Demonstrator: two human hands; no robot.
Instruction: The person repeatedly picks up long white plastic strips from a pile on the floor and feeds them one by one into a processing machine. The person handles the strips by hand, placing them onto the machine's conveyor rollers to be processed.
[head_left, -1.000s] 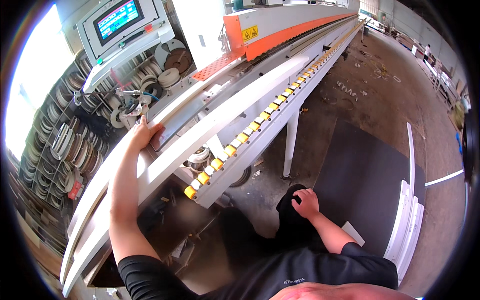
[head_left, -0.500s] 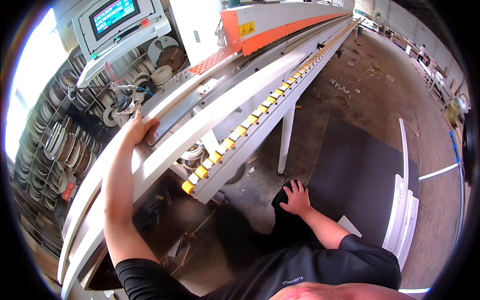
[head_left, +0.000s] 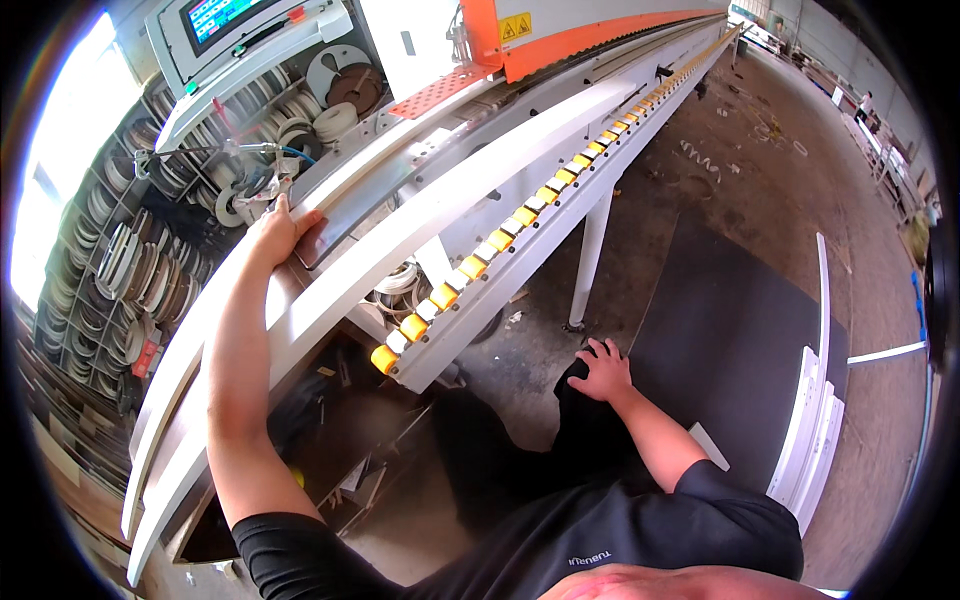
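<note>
The left hand point(head_left: 277, 236) lies on the inner strip point(head_left: 172, 402), a long white piece, with its thumb spread apart from the fingers; whether it grips the strip or only presses on it, I cannot tell. The outer strip point(head_left: 400, 232), also white, runs alongside, between the left hand and a row of yellow and white rollers point(head_left: 498, 240). Both strips slant from the lower left up toward the orange and white machine point(head_left: 560, 45). The right hand point(head_left: 606, 373) rests on the knee, fingers spread, holding nothing. Beside it, a dark board point(head_left: 715, 335) lies on the floor point(head_left: 525, 345). At the left, a rack point(head_left: 130, 270) of rolls stands below a screen point(head_left: 225, 20).
</note>
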